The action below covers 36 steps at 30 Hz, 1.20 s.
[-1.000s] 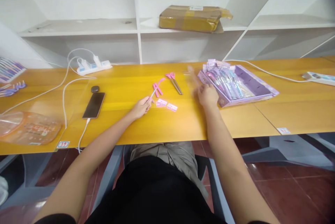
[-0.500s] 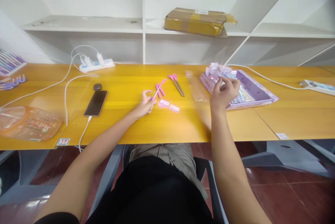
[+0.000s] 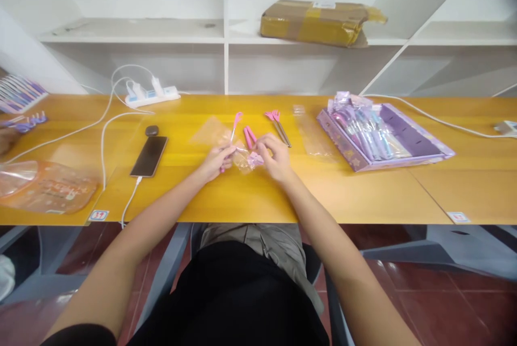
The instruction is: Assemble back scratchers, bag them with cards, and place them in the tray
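Both my hands meet over a clear sleeve at the middle of the counter.

My left hand has its grip pinching a pink-tipped utensil, whose end rises just beyond the fingers. My right hand has its grip pinching the clear plastic sleeve by a small pink label, between the two grips. Just past my right grip lie pink utensils; farther right, a purple tray.

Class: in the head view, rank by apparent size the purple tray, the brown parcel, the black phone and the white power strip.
Purple tray and brown parcel: similar, and the parcel sits farther away, so unranked
White power strip
Black phone, only slightly smaller
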Each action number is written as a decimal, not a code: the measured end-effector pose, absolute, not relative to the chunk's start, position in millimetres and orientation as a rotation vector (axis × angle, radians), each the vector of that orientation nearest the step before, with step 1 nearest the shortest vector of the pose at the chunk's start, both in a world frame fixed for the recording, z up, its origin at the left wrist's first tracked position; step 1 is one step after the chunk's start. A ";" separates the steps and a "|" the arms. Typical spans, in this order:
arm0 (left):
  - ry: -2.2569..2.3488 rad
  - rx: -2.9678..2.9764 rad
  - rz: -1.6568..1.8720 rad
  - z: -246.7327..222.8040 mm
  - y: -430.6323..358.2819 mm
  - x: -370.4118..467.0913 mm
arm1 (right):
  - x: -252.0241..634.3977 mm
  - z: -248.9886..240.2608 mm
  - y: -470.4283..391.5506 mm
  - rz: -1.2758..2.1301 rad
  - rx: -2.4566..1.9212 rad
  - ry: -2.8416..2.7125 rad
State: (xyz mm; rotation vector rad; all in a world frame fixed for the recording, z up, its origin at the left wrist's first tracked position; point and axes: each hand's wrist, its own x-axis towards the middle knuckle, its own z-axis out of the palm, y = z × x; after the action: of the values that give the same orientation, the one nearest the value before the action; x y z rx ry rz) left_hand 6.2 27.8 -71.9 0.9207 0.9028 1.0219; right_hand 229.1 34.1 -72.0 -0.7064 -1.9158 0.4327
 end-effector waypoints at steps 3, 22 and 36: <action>0.875 0.996 0.915 -73.8 27.1 6.9 | 236.4 -78.2 41.8 0.674 -0.942 -1.715; 1.024 0.902 1.564 -82.5 44.6 1.1 | 260.0 -57.7 46.3 1.152 -0.857 -1.313; 0.999 0.792 1.676 -74.7 53.3 -10.7 | 243.5 -68.6 39.9 1.254 -0.959 -1.897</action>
State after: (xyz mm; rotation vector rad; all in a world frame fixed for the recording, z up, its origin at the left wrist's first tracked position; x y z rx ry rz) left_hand -10.7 53.3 -74.7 0.7921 0.9994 1.6762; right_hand 243.5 39.9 -68.6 -0.9587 -1.8966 1.2540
